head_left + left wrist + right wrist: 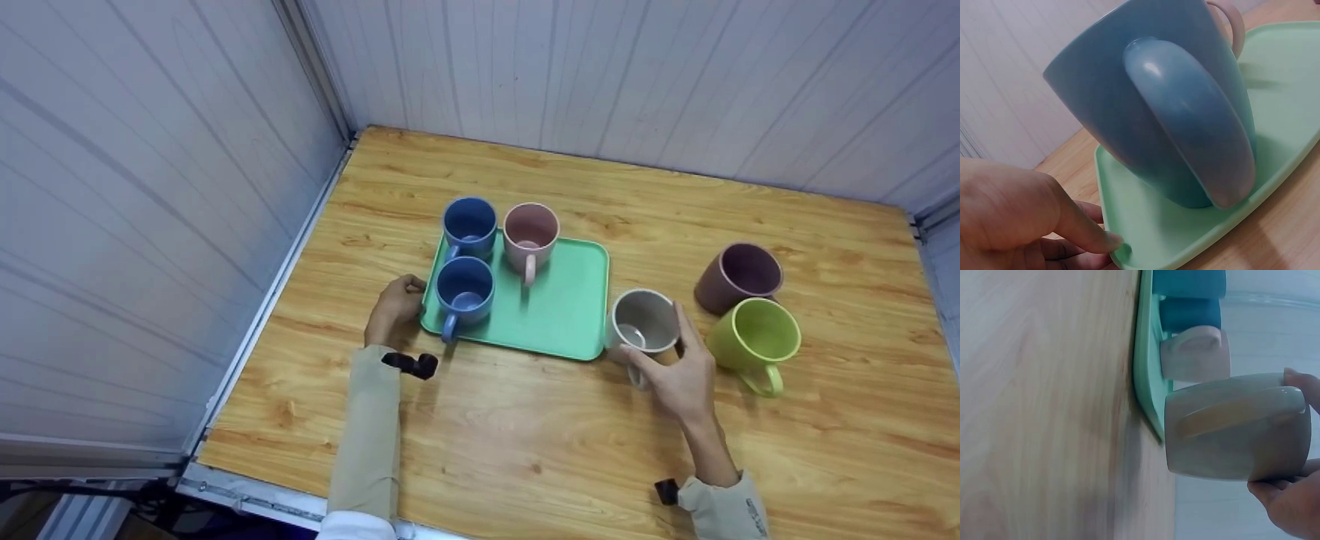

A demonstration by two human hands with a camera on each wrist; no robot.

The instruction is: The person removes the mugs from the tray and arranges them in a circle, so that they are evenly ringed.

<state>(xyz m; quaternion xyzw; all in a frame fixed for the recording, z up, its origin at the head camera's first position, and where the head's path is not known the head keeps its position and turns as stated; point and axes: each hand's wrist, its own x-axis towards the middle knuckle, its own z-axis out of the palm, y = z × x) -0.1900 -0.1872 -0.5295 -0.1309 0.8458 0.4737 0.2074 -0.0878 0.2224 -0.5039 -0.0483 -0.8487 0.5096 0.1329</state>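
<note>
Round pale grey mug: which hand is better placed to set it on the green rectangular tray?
Probably the right hand: it grips the round pale grey mug at the right end of the green rectangular tray. The left hand pinches the tray's left end, away from the mug.

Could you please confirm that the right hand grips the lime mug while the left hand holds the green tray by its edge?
Not quite: the right hand grips the pale grey mug, not the lime mug, as the head view shows. The left hand does hold the green tray by its edge.
</note>
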